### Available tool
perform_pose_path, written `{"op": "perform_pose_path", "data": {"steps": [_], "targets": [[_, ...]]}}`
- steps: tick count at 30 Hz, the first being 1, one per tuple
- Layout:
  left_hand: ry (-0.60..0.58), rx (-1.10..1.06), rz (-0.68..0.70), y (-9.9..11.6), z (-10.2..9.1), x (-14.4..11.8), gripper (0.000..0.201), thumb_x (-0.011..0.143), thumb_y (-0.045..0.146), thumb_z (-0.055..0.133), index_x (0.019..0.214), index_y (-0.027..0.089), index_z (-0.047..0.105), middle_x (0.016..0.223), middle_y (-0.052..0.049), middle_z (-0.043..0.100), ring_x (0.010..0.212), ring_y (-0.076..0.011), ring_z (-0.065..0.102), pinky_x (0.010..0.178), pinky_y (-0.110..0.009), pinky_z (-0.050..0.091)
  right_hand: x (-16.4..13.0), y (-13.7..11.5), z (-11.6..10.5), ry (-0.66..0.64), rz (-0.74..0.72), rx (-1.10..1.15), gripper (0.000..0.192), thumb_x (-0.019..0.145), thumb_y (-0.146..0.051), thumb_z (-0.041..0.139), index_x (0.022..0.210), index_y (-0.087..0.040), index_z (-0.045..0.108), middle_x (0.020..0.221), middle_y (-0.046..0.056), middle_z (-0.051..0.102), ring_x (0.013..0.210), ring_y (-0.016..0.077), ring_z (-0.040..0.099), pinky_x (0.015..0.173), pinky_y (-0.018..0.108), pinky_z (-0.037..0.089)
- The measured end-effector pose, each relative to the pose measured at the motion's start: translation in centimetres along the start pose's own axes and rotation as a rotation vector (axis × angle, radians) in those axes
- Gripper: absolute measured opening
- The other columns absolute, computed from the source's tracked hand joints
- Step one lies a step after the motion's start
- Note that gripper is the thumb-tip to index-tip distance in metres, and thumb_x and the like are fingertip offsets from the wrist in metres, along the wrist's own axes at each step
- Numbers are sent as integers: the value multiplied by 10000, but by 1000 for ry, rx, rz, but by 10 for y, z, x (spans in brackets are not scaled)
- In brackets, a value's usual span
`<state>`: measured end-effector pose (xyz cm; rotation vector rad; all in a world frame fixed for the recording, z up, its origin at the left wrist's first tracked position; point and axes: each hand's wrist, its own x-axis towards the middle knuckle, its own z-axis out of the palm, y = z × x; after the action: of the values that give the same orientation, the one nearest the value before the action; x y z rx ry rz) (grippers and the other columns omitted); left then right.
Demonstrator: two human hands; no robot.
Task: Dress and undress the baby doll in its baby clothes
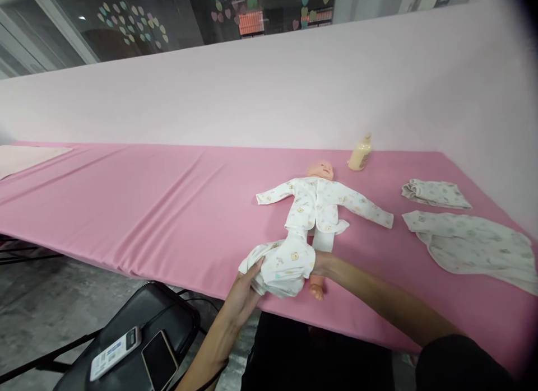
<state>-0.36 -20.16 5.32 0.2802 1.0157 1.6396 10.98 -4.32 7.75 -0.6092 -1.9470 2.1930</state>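
Note:
A baby doll (pixel 321 170) lies on its back, its head toward the wall, in a white printed baby top (pixel 306 203) with both sleeves spread. At its legs is a bunched pair of white printed baby pants (pixel 290 262). My left hand (pixel 249 284) grips the bunched cloth at its left end, thumb on top. My right hand (pixel 321 263) reaches in at the right side of the pants, and the cloth hides its fingers. One bare doll foot (pixel 316 290) shows below my right wrist. The doll's other foot is hidden.
The bed has a pink sheet (pixel 168 200). A bottle (pixel 360 154) of pale yellow liquid stands by the wall. Folded cloth (pixel 436 194) and a spread printed garment (pixel 479 245) lie at right. A black chair (pixel 153 304) holds a phone (pixel 159 360) and a white device (pixel 115 353).

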Motion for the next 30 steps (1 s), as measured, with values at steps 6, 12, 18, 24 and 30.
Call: {"op": "perform_pose_path", "data": {"steps": [6, 12, 18, 24, 30], "targets": [[-4, -80, -35, -7, -5, 4, 513, 912, 280, 626, 1409, 201, 525, 1292, -100, 643, 1224, -221, 591, 1083, -326, 445, -57, 1, -20, -68, 85, 72, 285, 897, -377, 576, 1001, -147, 709, 762, 38, 699, 853, 194, 666, 861, 331, 499], [-95, -5, -43, -24, 16, -3, 548, 877, 227, 671, 1404, 229, 520, 1289, -99, 642, 1224, -230, 587, 1059, -345, 458, -81, 4, -12, 97, -58, -143, 277, 986, -400, 423, 978, -211, 626, 734, -13, 581, 641, 124, 589, 674, 268, 476], [-51, 90, 4, -33, 47, -9, 496, 817, 241, 741, 1294, 203, 610, 1192, -98, 682, 1160, -226, 616, 997, -329, 488, -90, 8, 13, 295, -321, -635, 238, 988, -216, 398, 964, -203, 634, 1011, 49, 541, 829, 133, 555, 735, 276, 481], [89, 90, 19, -32, 63, -12, 496, 759, 277, 789, 1225, 194, 641, 1125, -80, 701, 951, -187, 687, 834, -277, 538, -109, 22, 25, 274, -451, -879, 373, 987, -164, 374, 1310, -204, 556, 1217, 103, 588, 1151, 217, 561, 982, 373, 504], [112, 77, 25, -34, 61, -9, 248, 822, 332, 723, 950, 124, 679, 909, -71, 712, 863, -187, 685, 798, -285, 540, -127, 36, 24, 354, -357, -663, 402, 981, -214, 421, 1358, -279, 542, 1337, 65, 587, 1251, 227, 543, 1067, 403, 464]]}}
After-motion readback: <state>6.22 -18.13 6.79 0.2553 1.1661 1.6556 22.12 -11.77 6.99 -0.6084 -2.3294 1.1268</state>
